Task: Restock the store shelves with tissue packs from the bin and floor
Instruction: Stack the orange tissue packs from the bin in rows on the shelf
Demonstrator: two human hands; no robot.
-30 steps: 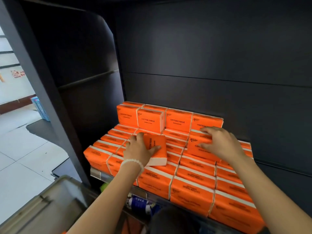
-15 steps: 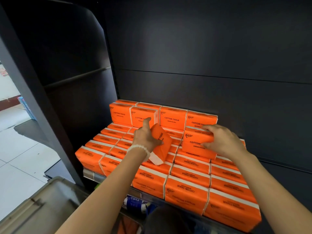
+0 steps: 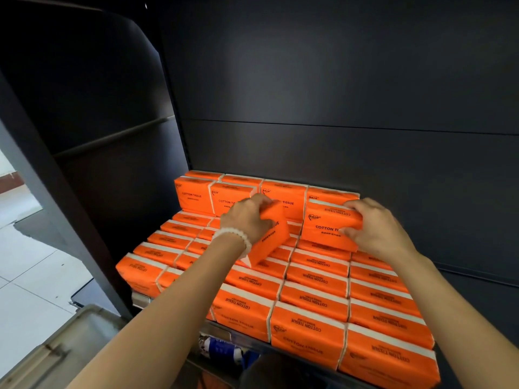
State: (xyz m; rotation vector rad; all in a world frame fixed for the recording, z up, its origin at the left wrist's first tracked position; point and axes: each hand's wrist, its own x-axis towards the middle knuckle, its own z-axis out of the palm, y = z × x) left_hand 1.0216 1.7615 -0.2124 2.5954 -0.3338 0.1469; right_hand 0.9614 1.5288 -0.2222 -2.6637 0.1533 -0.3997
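Your left hand (image 3: 247, 220) grips a tilted tissue pack (image 3: 271, 237), long axis near-to-far, just left of the upright pack (image 3: 328, 226) your right hand (image 3: 373, 228) clamps against the far row.

— Left hand (image 3: 247, 220)?
— Forearm extended forward, beaded bracelet at the wrist, fingers curled in a grip.
— Right hand (image 3: 373, 228)?
— Arm extended, fingers and thumb clamped.
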